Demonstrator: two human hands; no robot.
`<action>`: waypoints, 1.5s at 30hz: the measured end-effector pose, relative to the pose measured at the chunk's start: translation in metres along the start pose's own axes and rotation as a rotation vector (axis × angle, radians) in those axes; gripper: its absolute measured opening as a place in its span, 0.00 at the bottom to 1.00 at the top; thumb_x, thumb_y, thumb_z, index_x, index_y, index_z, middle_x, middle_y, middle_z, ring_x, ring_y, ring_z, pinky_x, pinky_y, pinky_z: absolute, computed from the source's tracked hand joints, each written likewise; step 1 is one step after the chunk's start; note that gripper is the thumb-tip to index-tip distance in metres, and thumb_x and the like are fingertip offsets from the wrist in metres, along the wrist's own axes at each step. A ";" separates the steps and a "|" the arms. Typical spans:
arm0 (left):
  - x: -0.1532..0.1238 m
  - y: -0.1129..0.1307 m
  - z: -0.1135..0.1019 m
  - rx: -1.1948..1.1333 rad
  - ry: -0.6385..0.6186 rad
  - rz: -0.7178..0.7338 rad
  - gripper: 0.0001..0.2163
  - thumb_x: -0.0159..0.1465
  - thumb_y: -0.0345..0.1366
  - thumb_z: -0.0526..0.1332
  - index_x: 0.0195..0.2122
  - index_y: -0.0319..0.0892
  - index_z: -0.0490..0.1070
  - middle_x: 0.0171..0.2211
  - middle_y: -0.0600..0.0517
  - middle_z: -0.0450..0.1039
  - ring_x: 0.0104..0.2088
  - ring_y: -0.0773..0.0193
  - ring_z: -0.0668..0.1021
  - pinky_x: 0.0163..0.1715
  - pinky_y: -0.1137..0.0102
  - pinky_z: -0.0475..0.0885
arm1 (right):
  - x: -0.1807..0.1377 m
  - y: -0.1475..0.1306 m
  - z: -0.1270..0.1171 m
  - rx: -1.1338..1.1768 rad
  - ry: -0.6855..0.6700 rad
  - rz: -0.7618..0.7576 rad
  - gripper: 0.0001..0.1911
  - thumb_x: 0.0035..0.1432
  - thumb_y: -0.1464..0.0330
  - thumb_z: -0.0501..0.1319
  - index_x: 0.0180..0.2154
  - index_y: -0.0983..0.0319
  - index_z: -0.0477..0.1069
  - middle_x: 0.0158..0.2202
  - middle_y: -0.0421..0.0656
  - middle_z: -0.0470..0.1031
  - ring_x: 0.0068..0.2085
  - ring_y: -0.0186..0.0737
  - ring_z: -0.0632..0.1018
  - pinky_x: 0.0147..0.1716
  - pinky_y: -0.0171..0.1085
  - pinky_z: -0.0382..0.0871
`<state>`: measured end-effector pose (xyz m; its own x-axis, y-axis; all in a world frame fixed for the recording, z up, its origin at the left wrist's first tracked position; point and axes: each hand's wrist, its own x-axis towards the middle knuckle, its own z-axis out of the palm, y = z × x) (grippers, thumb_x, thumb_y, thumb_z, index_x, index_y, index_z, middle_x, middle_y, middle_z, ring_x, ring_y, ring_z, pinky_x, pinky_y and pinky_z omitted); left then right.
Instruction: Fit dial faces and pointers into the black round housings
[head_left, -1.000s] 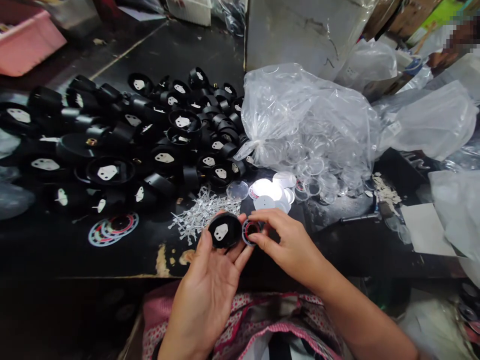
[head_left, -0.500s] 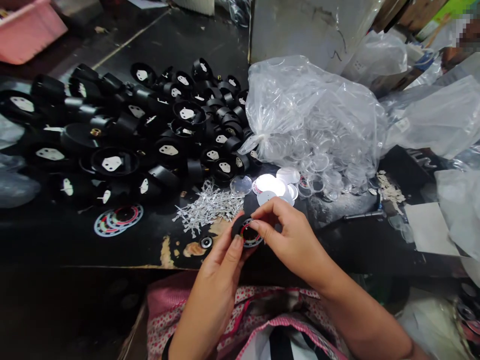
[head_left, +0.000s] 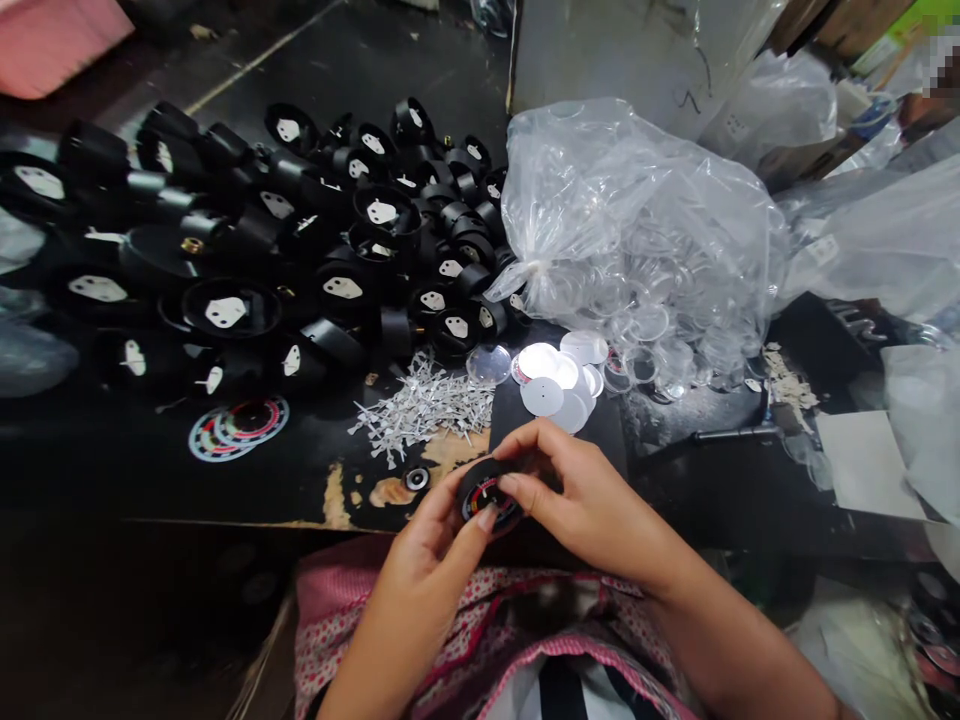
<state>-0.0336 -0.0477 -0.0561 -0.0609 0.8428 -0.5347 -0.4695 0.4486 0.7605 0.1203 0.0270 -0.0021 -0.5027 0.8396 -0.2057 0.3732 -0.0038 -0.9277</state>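
Note:
Both hands are closed around one small black round gauge (head_left: 480,492) with a dial face marked in red and white. My left hand (head_left: 442,530) grips its left side, thumb at the lower edge of the dial. From the right, my right hand (head_left: 559,485) holds the rim, its thumb on the face. Just beyond the hands lie pale round dial discs (head_left: 541,397), blank side up. A heap of small white pointers (head_left: 420,410) is to their left. A small ring-shaped part (head_left: 416,479) rests near the table's front edge.
Many black gauge housings (head_left: 225,305) crowd the left and middle of the table. Two printed dials (head_left: 247,423) overlap at front left. A plastic bag (head_left: 637,200) of clear round lenses stands right of centre. A dark pen-like tool (head_left: 735,433) and a white card (head_left: 870,462) lie at right.
The gauge has tilted and shifted slightly left and down in both hands, with more of its black side now showing. The left thumb has moved down along the dial's edge.

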 end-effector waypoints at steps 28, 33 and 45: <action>-0.003 0.042 0.003 -0.445 0.166 0.099 0.07 0.67 0.37 0.61 0.42 0.44 0.76 0.46 0.48 0.80 0.54 0.55 0.78 0.56 0.60 0.73 | 0.029 -0.004 0.018 -0.849 0.087 -0.345 0.09 0.67 0.65 0.59 0.35 0.62 0.72 0.36 0.44 0.76 0.38 0.42 0.71 0.39 0.42 0.57; 0.002 0.041 0.008 -0.334 0.188 0.133 0.12 0.65 0.39 0.63 0.49 0.46 0.74 0.49 0.47 0.79 0.54 0.55 0.78 0.55 0.63 0.73 | 0.018 -0.007 0.013 -0.491 0.103 -0.361 0.09 0.69 0.66 0.57 0.35 0.61 0.71 0.33 0.40 0.76 0.37 0.38 0.72 0.39 0.39 0.60; 0.012 0.010 0.016 -0.027 0.064 0.196 0.16 0.63 0.39 0.66 0.53 0.51 0.72 0.53 0.52 0.75 0.57 0.57 0.74 0.62 0.64 0.64 | 0.009 -0.010 0.007 -0.560 0.096 -0.201 0.07 0.67 0.70 0.57 0.35 0.63 0.69 0.34 0.42 0.74 0.36 0.39 0.72 0.37 0.39 0.61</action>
<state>-0.0246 -0.0287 -0.0487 -0.2086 0.8921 -0.4009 -0.4670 0.2693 0.8423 0.1061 0.0310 0.0030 -0.5433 0.8395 0.0097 0.6450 0.4247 -0.6353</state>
